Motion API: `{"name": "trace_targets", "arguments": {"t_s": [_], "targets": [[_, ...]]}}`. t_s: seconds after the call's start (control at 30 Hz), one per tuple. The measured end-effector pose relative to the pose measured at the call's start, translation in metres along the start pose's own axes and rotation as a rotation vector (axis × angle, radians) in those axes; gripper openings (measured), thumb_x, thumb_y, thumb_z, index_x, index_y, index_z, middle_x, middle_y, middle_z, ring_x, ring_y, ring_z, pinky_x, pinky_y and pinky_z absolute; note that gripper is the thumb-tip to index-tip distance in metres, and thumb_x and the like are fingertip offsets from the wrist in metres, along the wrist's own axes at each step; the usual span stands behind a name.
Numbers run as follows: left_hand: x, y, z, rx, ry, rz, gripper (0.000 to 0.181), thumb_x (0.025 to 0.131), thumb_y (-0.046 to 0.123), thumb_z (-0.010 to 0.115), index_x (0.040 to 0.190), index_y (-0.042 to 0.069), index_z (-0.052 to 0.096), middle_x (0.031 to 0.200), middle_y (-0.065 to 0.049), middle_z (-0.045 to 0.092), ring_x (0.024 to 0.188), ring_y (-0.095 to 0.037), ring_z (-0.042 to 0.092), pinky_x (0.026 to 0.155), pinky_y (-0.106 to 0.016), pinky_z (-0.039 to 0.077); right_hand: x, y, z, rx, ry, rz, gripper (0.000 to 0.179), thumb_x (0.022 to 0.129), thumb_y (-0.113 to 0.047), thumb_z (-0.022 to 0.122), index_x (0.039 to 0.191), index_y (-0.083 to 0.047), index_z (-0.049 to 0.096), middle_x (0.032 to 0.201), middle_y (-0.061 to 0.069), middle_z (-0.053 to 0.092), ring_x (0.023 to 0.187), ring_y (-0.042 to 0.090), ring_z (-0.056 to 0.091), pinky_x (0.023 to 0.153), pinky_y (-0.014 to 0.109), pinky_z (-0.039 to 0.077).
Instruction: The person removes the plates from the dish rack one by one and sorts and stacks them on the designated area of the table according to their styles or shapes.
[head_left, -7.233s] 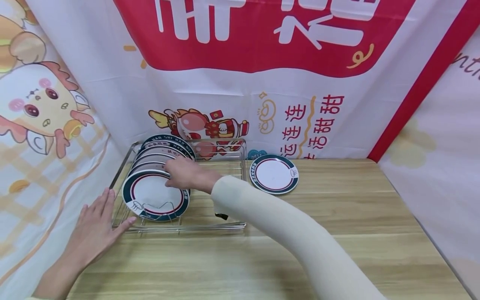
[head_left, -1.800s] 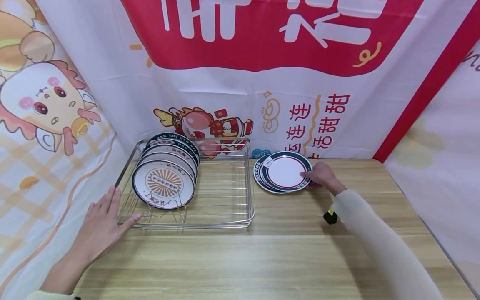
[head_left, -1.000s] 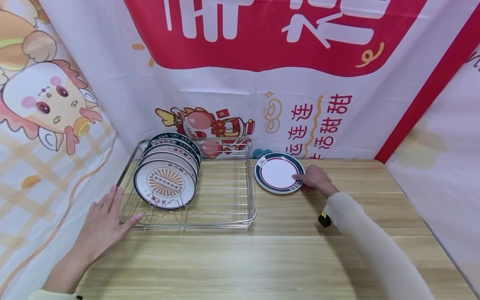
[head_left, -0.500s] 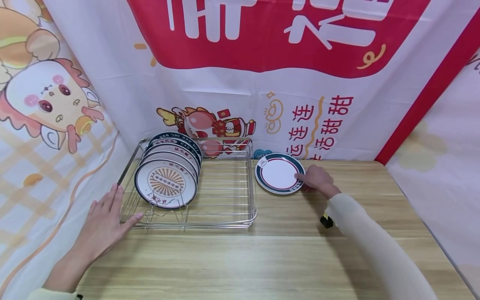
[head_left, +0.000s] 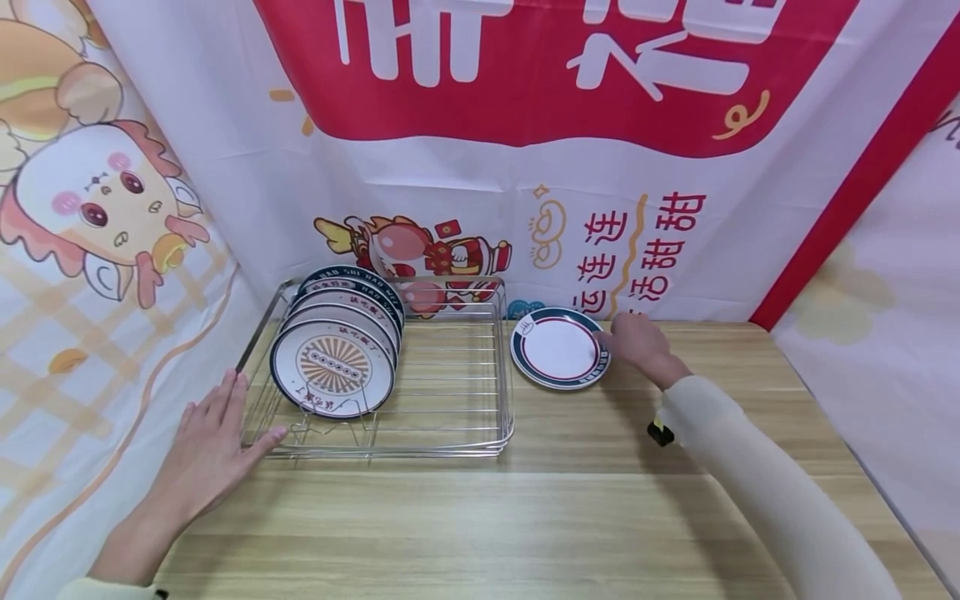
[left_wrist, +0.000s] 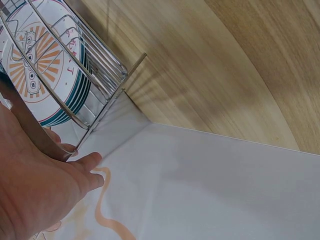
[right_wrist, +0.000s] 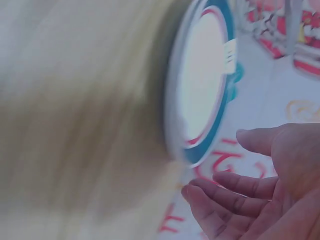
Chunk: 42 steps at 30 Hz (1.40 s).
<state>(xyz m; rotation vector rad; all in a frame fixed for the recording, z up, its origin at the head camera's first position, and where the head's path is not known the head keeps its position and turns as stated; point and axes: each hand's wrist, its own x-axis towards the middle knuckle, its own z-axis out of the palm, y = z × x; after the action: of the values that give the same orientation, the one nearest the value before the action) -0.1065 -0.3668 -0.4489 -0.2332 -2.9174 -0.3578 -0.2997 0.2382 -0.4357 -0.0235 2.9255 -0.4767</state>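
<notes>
Two stacked plates, white with dark green rims and a thin red ring, lie flat right of the rack; the top plate (head_left: 557,352) nearly covers the lower one. My right hand (head_left: 640,343) is beside its right edge. In the right wrist view, thumb and fingers of this hand (right_wrist: 292,175) are spread apart and off the plate (right_wrist: 204,82). My left hand (head_left: 201,450) rests with extended fingers against the left front corner of the wire dish rack (head_left: 442,452). Several plates lean in its left part, a plate with an orange sunburst (head_left: 333,369) in front.
A wooden table (head_left: 480,525) carries everything. Behind it hangs a white and red printed cloth (head_left: 450,167). More printed cloth (head_left: 112,350) closes off the left side, close to my left hand, and another pale cloth (head_left: 892,333) stands on the right.
A green-rimmed plate went from the rack onto the plate at right, and the sunburst plate now shows in front. The right hand has just released the stacked plates. The left hand stayed put.
</notes>
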Motion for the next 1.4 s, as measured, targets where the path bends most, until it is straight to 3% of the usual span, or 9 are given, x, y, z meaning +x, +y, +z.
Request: {"name": "trace_targets", "arguments": {"t_s": [0.17,0.3,0.4,0.57,0.8,0.97,1.1,1.23,1.4], "targets": [[0.000,0.000,0.000,-0.002,-0.005,-0.004,0.100,0.105,0.055,0.057,0.166,-0.008,0.009,0.172,-0.034,0.003,0.151,-0.063,0.019,0.124,-0.074,0.001,-0.010,-0.037,-0.016,-0.041,0.102,-0.112,0.035,0.103,-0.035,0.067,0.093,-0.002,0.073,0.076,0.010,0.065,0.064,0.022,0.056,0.054,0.032,0.044],[0.000,0.001,0.000,-0.005,-0.007,-0.007,0.100,0.105,0.055,0.058,0.166,-0.008,0.008,0.172,-0.034,0.002,0.151,-0.064,0.019,0.124,-0.074,0.001,-0.024,-0.075,-0.027,-0.074,0.134,-0.205,0.037,0.105,-0.038,0.066,0.111,-0.002,0.075,0.097,0.014,0.076,0.079,0.027,0.068,0.069,0.039,0.058],[0.001,0.002,0.000,-0.006,-0.009,-0.007,0.100,0.105,0.055,0.058,0.166,-0.007,0.008,0.172,-0.034,0.003,0.150,-0.064,0.020,0.124,-0.075,0.002,-0.033,-0.104,-0.030,-0.085,0.140,-0.270,0.038,0.105,-0.041,0.066,0.112,-0.005,0.075,0.101,0.012,0.077,0.085,0.028,0.071,0.075,0.042,0.059],[0.001,0.002,0.001,-0.005,-0.012,-0.001,0.100,0.105,0.055,0.058,0.167,-0.005,0.007,0.172,-0.035,0.004,0.149,-0.065,0.021,0.123,-0.077,0.004,-0.046,-0.150,-0.032,-0.111,0.173,-0.452,0.039,0.105,-0.044,0.066,0.114,-0.008,0.075,0.100,0.008,0.078,0.081,0.023,0.072,0.071,0.040,0.060],[0.002,-0.002,0.001,0.005,-0.021,-0.005,0.101,0.105,0.056,0.058,0.168,-0.004,0.005,0.172,-0.033,0.001,0.150,-0.064,0.020,0.123,-0.076,0.002,-0.054,-0.211,-0.033,-0.095,0.083,-0.655,0.039,0.105,-0.042,0.067,0.127,-0.010,0.074,0.111,0.006,0.080,0.094,0.019,0.076,0.085,0.038,0.063],[0.000,0.001,0.000,0.006,-0.014,-0.001,0.101,0.105,0.056,0.058,0.167,-0.004,0.006,0.172,-0.033,0.002,0.149,-0.064,0.021,0.123,-0.076,0.002,-0.052,-0.245,-0.025,-0.082,-0.028,-0.734,0.038,0.104,-0.040,0.069,0.132,-0.014,0.072,0.109,0.003,0.080,0.093,0.015,0.075,0.082,0.033,0.063],[-0.002,0.002,0.001,0.007,-0.009,0.001,0.101,0.104,0.056,0.058,0.167,-0.004,0.008,0.172,-0.033,0.003,0.148,-0.065,0.023,0.123,-0.076,0.002,-0.051,-0.268,-0.014,-0.062,-0.053,-0.817,0.034,0.102,-0.035,0.073,0.128,-0.013,0.074,0.111,0.002,0.078,0.094,0.011,0.072,0.083,0.028,0.060],[-0.001,0.001,0.003,0.011,-0.010,0.003,0.101,0.104,0.056,0.058,0.167,-0.004,0.008,0.172,-0.032,0.002,0.148,-0.065,0.023,0.123,-0.076,0.003,-0.049,-0.289,-0.003,-0.031,-0.077,-0.842,0.029,0.101,-0.030,0.074,0.123,-0.011,0.076,0.095,-0.001,0.076,0.078,0.010,0.066,0.070,0.022,0.054],[0.002,-0.002,0.003,0.020,-0.008,0.004,0.101,0.104,0.056,0.058,0.167,-0.004,0.007,0.172,-0.032,0.001,0.148,-0.065,0.024,0.122,-0.077,0.003,-0.047,-0.311,0.011,-0.038,-0.094,-0.817,0.029,0.103,-0.031,0.072,0.123,-0.011,0.072,0.088,-0.004,0.071,0.071,0.009,0.063,0.061,0.020,0.048]]}}
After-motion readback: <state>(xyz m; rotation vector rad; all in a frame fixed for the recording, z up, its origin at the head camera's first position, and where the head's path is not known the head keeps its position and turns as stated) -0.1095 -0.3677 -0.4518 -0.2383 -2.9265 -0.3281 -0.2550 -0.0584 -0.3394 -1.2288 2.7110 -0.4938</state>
